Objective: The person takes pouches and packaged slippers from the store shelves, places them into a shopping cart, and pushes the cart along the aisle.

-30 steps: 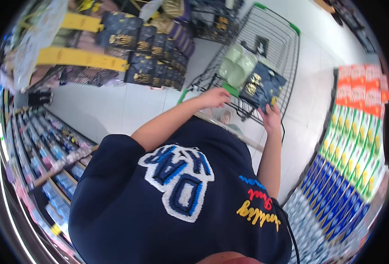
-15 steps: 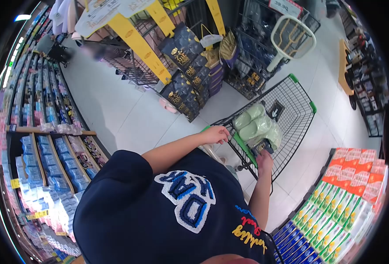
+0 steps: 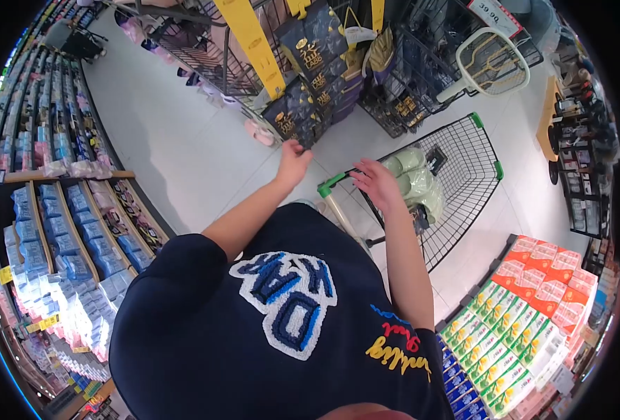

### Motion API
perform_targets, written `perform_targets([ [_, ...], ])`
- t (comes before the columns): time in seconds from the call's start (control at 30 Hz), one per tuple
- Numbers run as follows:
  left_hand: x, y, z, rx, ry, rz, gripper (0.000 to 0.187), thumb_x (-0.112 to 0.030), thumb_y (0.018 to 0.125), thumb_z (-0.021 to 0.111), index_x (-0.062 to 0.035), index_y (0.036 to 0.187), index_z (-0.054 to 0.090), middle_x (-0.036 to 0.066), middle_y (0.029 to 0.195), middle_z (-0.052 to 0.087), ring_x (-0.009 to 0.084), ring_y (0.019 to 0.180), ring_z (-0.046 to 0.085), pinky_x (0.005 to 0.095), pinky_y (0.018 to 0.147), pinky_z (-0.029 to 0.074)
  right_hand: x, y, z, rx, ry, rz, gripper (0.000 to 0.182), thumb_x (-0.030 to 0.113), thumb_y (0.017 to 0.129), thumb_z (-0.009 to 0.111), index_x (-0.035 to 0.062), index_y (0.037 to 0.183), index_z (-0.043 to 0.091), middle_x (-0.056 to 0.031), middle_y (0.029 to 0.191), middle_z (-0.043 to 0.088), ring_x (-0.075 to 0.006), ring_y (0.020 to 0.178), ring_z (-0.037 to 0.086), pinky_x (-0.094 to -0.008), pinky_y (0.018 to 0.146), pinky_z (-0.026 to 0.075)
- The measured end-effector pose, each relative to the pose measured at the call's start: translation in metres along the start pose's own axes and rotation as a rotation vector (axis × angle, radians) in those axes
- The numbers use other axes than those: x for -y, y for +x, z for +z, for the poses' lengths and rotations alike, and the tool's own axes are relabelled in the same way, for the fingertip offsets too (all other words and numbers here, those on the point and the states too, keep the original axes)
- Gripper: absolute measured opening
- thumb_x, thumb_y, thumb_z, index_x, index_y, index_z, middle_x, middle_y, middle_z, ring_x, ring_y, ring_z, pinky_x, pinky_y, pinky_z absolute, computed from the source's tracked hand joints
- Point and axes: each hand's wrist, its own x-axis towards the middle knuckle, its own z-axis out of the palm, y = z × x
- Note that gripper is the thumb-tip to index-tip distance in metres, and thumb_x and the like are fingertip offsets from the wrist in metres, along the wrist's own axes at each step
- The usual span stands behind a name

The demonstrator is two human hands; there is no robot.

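My left hand (image 3: pixel 294 166) reaches to the lower edge of a hanging stack of dark packages with gold print (image 3: pixel 292 112), its fingers closed on the bottom corner of one. Above the near end of a black wire cart with green corners (image 3: pixel 464 203) is my right hand (image 3: pixel 380 185), fingers apart and holding nothing. Inside the cart lie pale green slippers in clear plastic (image 3: pixel 418 175). Beside them is a small dark package (image 3: pixel 420 220), partly hidden by my right forearm.
Shelves of blue packs (image 3: pixel 65 238) run along the left. Red, green and blue boxes (image 3: pixel 513 322) are stacked at the lower right. A racket-shaped item (image 3: pixel 493 63) hangs beyond the cart, near wire racks. Pink footwear (image 3: pixel 259 131) sits low by the display.
My right hand has let go of the dark package in the cart and drawn back toward the handle. My left hand has moved from near the handle to the hanging packages.
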Motion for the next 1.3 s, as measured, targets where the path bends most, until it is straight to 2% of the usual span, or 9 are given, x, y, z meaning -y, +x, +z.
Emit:
perform_targets([
  [0.17, 0.031, 0.049, -0.034, -0.267, 0.215, 0.46, 0.074, -0.021, 0.082, 0.075, 0.0132, 0.135, 0.036, 0.029, 0.127, 0.051, 0.0411, 0.111, 0.058, 0.0471, 0.098, 0.047, 0.0, 0.022, 0.06, 0.053, -0.157, 0.056, 0.042, 0.021, 0.102, 0.053, -0.0008, 0.138, 0.049, -0.0186, 0.136, 0.06, -0.0312, 0.111, 0.066, -0.0415, 0.094, 0.053],
  [0.27, 0.026, 0.061, -0.041, -0.552, 0.531, 0.446, 0.072, -0.022, 0.086, 0.075, 0.0119, 0.138, 0.038, 0.027, 0.128, 0.056, 0.0384, 0.116, 0.057, 0.0453, 0.101, 0.046, -0.007, 0.031, 0.078, 0.07, -0.209, 0.096, 0.044, 0.022, 0.102, 0.053, -0.0009, 0.139, 0.049, -0.0185, 0.137, 0.059, -0.0316, 0.113, 0.065, -0.0408, 0.094, 0.053],
  [0.47, -0.035, 0.064, -0.071, -0.367, 0.422, 0.46, 0.039, -0.021, 0.09, 0.07, 0.0036, 0.119, 0.065, 0.024, 0.116, 0.066, 0.0426, 0.113, 0.059, 0.0463, 0.099, 0.045, -0.011, 0.051, 0.111, 0.072, -0.271, 0.103, 0.045, 0.021, 0.1, 0.055, -0.0009, 0.14, 0.048, -0.0181, 0.136, 0.06, -0.0308, 0.114, 0.065, -0.0395, 0.093, 0.053],
  [0.57, -0.032, 0.076, -0.074, -0.384, 0.471, 0.576, 0.036, -0.029, 0.092, 0.071, 0.0029, 0.109, 0.07, 0.023, 0.11, 0.067, 0.038, 0.105, 0.06, 0.0413, 0.088, 0.048, 0.0, 0.061, 0.133, 0.093, -0.334, 0.074, 0.047, 0.021, 0.099, 0.056, -0.0009, 0.14, 0.048, -0.0173, 0.136, 0.06, -0.0295, 0.113, 0.065, -0.0386, 0.092, 0.053],
  [0.67, -0.044, 0.072, -0.072, -0.32, 0.348, 0.457, 0.036, -0.033, 0.094, 0.07, 0.003, 0.1, 0.071, 0.023, 0.102, 0.069, 0.0364, 0.095, 0.062, 0.0416, 0.08, 0.048, 0.005, 0.071, 0.15, 0.084, -0.382, 0.015, 0.05, 0.02, 0.097, 0.06, -0.0011, 0.141, 0.047, -0.0163, 0.137, 0.06, -0.0276, 0.112, 0.065, -0.0365, 0.09, 0.054],
  [0.9, -0.087, 0.035, -0.072, -0.31, 0.323, 0.441, 0.03, -0.028, 0.102, 0.061, 0.001, 0.104, 0.069, 0.018, 0.086, 0.068, 0.0277, 0.076, 0.064, 0.0368, 0.073, 0.049, 0.018, 0.092, 0.172, 0.031, -0.502, -0.329, 0.06, 0.012, 0.09, 0.07, -0.0027, 0.142, 0.044, -0.0169, 0.139, 0.057, -0.024, 0.114, 0.063, -0.0329, 0.089, 0.054],
  [1.07, -0.076, 0.038, -0.079, -0.313, 0.225, 0.487, 0.03, -0.029, 0.104, 0.059, -0.0001, 0.107, 0.066, 0.017, 0.084, 0.067, 0.0278, 0.074, 0.063, 0.0365, 0.073, 0.049, 0.018, 0.095, 0.172, -0.02, -0.563, -0.381, 0.073, 0.017, 0.086, 0.077, -0.004, 0.145, 0.041, -0.0233, 0.145, 0.051, -0.029, 0.124, 0.058, -0.0387, 0.099, 0.05],
  [1.2, -0.059, 0.049, -0.079, -0.282, 0.067, 0.47, 0.027, -0.026, 0.104, 0.059, 0.0002, 0.107, 0.065, 0.013, 0.082, 0.067, 0.0212, 0.076, 0.063, 0.0328, 0.074, 0.049, 0.017, 0.098, 0.169, -0.006, -0.649, -0.376, 0.083, 0.023, 0.089, 0.077, -0.0037, 0.153, 0.032, -0.0234, 0.152, 0.044, -0.0275, 0.131, 0.053, -0.0376, 0.103, 0.047],
  [1.3, -0.044, 0.058, -0.081, -0.224, -0.026, 0.428, 0.025, -0.023, 0.104, 0.058, 0.0014, 0.108, 0.064, 0.01, 0.084, 0.068, 0.0153, 0.079, 0.062, 0.0297, 0.075, 0.049, 0.019, 0.096, 0.174, -0.029, -0.665, -0.402, 0.081, 0.022, 0.085, 0.08, -0.0062, 0.148, 0.037, -0.0263, 0.147, 0.049, -0.0325, 0.134, 0.051, -0.0382, 0.108, 0.044],
])
